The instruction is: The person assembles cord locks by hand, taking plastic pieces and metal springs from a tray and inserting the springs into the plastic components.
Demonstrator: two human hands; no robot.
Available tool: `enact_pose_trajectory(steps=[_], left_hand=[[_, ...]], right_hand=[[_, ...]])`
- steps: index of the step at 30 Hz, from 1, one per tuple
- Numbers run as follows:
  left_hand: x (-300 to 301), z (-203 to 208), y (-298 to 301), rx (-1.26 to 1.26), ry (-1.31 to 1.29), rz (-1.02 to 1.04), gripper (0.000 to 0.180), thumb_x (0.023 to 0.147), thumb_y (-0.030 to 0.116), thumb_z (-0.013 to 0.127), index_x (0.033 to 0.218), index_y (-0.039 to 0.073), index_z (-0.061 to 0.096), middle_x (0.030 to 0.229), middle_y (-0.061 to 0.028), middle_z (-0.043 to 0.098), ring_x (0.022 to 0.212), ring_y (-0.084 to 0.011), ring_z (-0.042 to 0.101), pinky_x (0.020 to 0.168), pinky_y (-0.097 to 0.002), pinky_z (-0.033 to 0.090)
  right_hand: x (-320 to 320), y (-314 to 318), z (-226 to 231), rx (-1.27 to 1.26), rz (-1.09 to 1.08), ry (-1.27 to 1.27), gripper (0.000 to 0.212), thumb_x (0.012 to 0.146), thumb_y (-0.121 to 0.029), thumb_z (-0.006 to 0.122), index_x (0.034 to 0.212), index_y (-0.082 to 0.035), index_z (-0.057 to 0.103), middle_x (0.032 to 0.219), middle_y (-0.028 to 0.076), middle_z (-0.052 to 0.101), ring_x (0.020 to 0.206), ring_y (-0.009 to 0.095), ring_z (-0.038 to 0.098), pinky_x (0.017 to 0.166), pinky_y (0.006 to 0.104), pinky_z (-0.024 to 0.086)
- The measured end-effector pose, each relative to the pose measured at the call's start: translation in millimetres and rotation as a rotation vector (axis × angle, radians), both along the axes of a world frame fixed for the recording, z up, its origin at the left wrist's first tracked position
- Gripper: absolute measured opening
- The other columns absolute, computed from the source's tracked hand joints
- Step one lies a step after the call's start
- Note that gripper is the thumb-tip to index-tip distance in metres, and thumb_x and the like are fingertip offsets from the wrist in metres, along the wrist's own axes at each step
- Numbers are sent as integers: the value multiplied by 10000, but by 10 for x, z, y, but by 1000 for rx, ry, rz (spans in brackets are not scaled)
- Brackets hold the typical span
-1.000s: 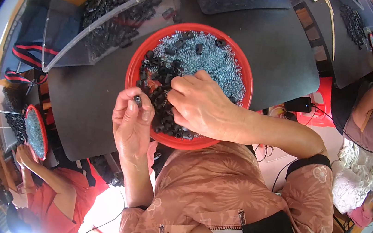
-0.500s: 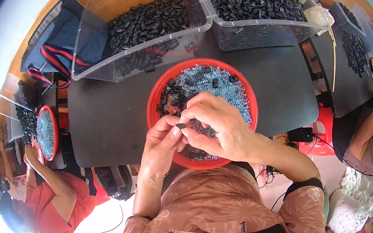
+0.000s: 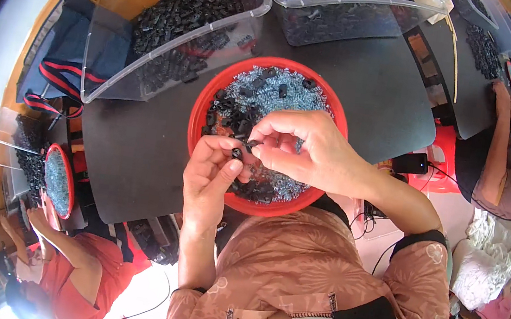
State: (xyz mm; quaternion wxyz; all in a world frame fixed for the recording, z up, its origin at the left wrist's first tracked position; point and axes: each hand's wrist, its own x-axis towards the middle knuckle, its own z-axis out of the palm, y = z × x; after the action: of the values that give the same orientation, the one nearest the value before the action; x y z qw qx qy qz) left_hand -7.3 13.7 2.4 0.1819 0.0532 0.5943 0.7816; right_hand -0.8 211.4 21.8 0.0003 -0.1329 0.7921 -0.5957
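Observation:
My left hand (image 3: 208, 170) pinches a small black plastic piece (image 3: 237, 154), whose hollow round end shows, between thumb and fingers. Just to its right, my right hand (image 3: 317, 151) grips a second small black plastic piece (image 3: 252, 146) at its fingertips. The two pieces are close together, and I cannot tell whether they touch. Both hands are over a red basin (image 3: 267, 63) at the table's near edge. Inside the basin lie many small metal springs (image 3: 302, 92), with loose black pieces (image 3: 229, 113) mostly at its left side. My hands hide part of the contents.
On the dark table (image 3: 146, 165), two clear bins, one at the left (image 3: 172, 60) and one behind the basin (image 3: 342, 26), hold black pieces. A folded blue bag (image 3: 68, 47) lies far left. Co-workers sit at the left (image 3: 80, 259) and right (image 3: 509, 171).
My hands have drawn slightly apart, so a black piece now shows in each. The view has shifted a little, moving the basin and bins up and left in it.

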Motion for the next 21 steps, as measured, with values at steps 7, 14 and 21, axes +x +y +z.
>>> enact_pose_trajectory(steps=[7, 14, 21], left_hand=[[27, -63, 4, -4, -30, 26, 147, 919, 44, 606, 1057, 23, 561, 886, -65, 636, 719, -109, 583, 660, -234, 475], [2, -110, -10, 226, -153, -36, 137, 916, 110, 641, 1005, 48, 557, 849, -66, 641, 689, -111, 571, 610, -228, 451], [-5, -100, 22, 177, -161, -46, 159, 891, 87, 667, 997, 45, 556, 833, -45, 629, 664, -101, 554, 588, -224, 440]], right_hand=[[18, -31, -123, -100, 8, -65, 151, 822, -139, 704, 911, -20, 677, 731, 61, 662, 595, 107, 570, 540, 261, 446], [61, -109, -198, -43, -40, 217, 190, 823, -126, 688, 1004, -70, 695, 759, 62, 612, 630, 213, 587, 561, 314, 445], [159, -199, -69, 292, -45, 437, 425, 784, -41, 677, 1204, -66, 614, 793, 39, 563, 689, 210, 569, 629, 344, 423]])
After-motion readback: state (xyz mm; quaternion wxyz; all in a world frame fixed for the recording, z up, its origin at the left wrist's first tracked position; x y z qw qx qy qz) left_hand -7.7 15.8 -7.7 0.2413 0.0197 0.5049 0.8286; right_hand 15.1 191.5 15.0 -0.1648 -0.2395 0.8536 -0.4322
